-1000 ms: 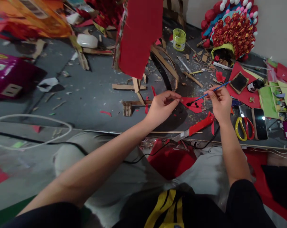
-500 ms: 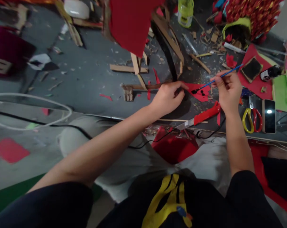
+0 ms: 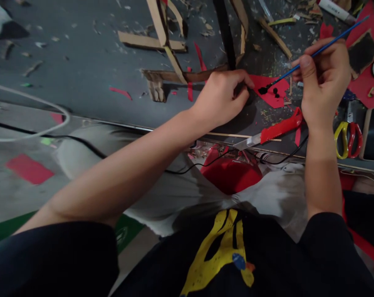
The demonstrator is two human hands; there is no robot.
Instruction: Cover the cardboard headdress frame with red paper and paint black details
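In my right hand point(image 3: 324, 82) is a thin blue paintbrush point(image 3: 318, 50), pinched between thumb and fingers. Its black tip touches a small red paper piece point(image 3: 276, 99), which bears several black paint spots. My left hand point(image 3: 222, 97) grips the left end of that same paper between thumb and forefinger, resting on the grey table point(image 3: 90, 78). Just below the paper lies a red-handled cutter point(image 3: 278, 128), its blade pointing left. Behind my left hand are a brown cardboard strip point(image 3: 174, 76) and a black strip point(image 3: 225, 33).
Yellow-and-red scissors point(image 3: 348, 139) and a phone point(image 3: 372, 134) lie at the right. A black-painted square point(image 3: 362, 54) rests on red paper behind them, near a marker point(image 3: 337, 11). A dark cable point(image 3: 187, 168) hangs below the table's edge.
The camera view has moved closer and lower, so the objects at the back have left the frame. Both hands keep their holds, and the brush tip remains at the black spots.
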